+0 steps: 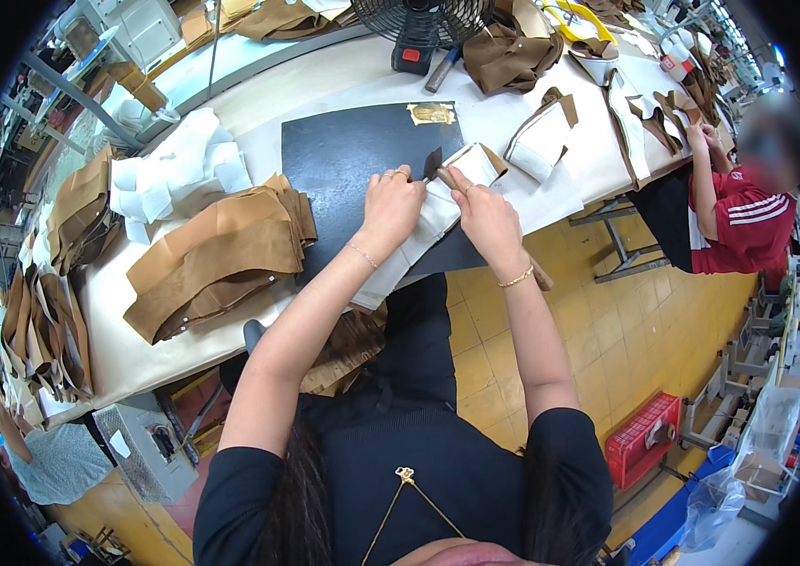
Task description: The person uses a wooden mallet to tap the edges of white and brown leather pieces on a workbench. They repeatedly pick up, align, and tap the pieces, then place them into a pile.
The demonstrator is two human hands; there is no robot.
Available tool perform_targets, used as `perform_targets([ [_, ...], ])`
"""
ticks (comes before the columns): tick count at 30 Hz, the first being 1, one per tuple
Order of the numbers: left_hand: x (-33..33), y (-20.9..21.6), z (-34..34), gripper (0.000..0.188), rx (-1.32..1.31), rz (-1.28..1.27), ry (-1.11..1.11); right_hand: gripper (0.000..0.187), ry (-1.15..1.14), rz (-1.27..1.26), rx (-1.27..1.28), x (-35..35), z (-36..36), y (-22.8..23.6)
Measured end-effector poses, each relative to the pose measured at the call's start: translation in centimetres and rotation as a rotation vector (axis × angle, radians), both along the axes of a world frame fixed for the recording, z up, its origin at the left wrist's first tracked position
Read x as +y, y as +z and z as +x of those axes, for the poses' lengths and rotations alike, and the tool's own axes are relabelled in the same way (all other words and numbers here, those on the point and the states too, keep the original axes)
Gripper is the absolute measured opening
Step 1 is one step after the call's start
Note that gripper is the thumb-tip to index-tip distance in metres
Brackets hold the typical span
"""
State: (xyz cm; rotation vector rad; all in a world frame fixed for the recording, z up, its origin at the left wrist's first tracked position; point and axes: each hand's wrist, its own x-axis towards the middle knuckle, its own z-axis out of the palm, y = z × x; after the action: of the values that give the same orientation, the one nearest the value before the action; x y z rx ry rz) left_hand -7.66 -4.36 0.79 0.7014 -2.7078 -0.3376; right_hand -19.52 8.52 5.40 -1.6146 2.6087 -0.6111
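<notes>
left hand (391, 203) pressing white strip (419, 231) on black mat (343, 156) | right hand (487, 215) at 3 o'clock, gripping hammer (438, 170) | strip between hands

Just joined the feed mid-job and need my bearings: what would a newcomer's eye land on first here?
First, the two hands at the middle of the table: the left hand presses a white and tan fabric piece onto a black mat, while the right hand works a small hammer on it. To the left lies a stack of tan strips. At the far right a co-worker in a red shirt handles similar pieces.
</notes>
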Motion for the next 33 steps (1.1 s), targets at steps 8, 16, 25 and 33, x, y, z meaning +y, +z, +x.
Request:
perform_targets([
  [8,-0.3,0.1,0.3,0.018,0.134,0.336,0.08,0.04,-0.058,0.045,0.006,0.5,1.8,-0.6],
  [16,0.8,0.2,2.2,0.019,0.119,0.258,0.098,0.041,-0.045,-0.023,-0.03,0.3,1.6,0.7],
  [25,0.7,-0.3,2.9,0.019,0.207,0.423,0.149,0.041,0.014,0.035,-0.017,1.2,1.9,-0.8],
  [33,2.3,-0.1,3.5,0.025,0.189,0.097,0.072,0.041,-0.003,-0.149,-0.005,1.6,4.2,1.0],
])
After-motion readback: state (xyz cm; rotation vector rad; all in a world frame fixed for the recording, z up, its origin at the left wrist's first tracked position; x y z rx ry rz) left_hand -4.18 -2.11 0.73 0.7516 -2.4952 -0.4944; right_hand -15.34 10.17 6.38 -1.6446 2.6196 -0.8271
